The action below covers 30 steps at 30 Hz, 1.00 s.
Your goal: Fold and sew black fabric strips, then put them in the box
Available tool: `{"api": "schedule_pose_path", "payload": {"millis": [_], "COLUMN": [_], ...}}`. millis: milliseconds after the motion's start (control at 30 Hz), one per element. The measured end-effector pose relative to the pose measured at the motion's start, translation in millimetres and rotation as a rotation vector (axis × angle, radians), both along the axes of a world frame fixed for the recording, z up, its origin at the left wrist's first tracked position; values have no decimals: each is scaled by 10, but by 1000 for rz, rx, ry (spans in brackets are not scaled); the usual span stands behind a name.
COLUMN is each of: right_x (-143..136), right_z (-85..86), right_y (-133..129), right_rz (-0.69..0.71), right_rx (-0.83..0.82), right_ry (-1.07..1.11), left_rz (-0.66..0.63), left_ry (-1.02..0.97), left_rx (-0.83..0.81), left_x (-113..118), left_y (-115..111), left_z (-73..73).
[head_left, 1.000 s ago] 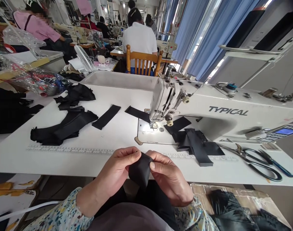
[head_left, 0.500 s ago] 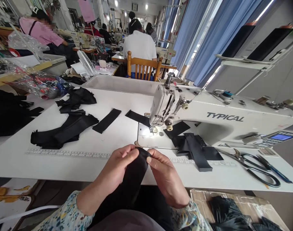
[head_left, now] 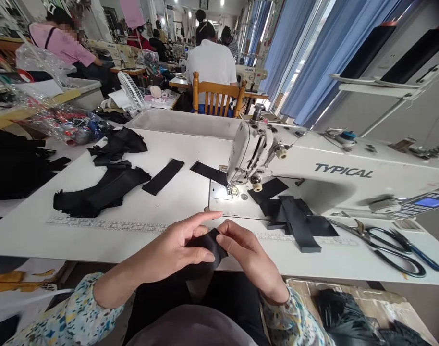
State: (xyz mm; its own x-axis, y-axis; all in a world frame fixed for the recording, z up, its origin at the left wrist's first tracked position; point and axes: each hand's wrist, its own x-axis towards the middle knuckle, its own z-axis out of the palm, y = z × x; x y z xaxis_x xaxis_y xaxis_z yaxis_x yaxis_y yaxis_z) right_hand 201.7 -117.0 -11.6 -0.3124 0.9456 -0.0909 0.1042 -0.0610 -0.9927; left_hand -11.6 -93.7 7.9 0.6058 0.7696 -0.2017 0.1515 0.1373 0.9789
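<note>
Near the front edge of the white table point(head_left: 176, 192), my left hand point(head_left: 179, 247) holds a piece of black fabric point(head_left: 205, 247), its thumb on top and its index finger stretched out. My right hand point(head_left: 244, 250) pinches the fabric's upper right corner between thumb and fingers. The two hands are close together, just in front of the sewing machine point(head_left: 295, 168), whose lamp lights the needle plate point(head_left: 219, 194). Black strips point(head_left: 298, 223) lie overlapped right of the needle, a single strip point(head_left: 164, 177) lies left of it, and another strip point(head_left: 208, 172) reaches the presser foot.
Black fabric piles point(head_left: 100, 192) lie on the table's left. Scissors point(head_left: 385, 245) and blue-handled snips point(head_left: 421, 254) lie at the right. A printed ruler point(head_left: 107, 224) runs along the front. Below right is a cardboard box point(head_left: 302, 293) with black pieces. People sit at machines farther back.
My left hand has shifted its grip, with the index finger now extended. The fabric that hung down between my hands is now gathered up and folded. The view has shifted slightly.
</note>
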Motion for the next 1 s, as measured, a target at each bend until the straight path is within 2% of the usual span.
{"api": "schedule_pose_path", "payload": {"millis": [267, 533, 700, 833, 1000], "right_x": [-77, -164, -136, -78, -106], "right_z": [-77, -219, -201, -167, -167], "right_y": [-45, -69, -8, 13, -28], "right_rz": [9, -70, -50, -44, 25], "right_rx": [-51, -159, -147, -105, -102], "right_ry": [104, 400, 421, 429, 369], "left_rz": [-6, 89, 102, 118, 43], "left_ry": [-38, -80, -88, -140, -85], "left_rx": [20, 38, 32, -7, 65], "left_x": [30, 67, 46, 3, -12], "left_y": [-76, -44, 80, 97, 78], "left_z": [-72, -167, -140, -124, -124]}}
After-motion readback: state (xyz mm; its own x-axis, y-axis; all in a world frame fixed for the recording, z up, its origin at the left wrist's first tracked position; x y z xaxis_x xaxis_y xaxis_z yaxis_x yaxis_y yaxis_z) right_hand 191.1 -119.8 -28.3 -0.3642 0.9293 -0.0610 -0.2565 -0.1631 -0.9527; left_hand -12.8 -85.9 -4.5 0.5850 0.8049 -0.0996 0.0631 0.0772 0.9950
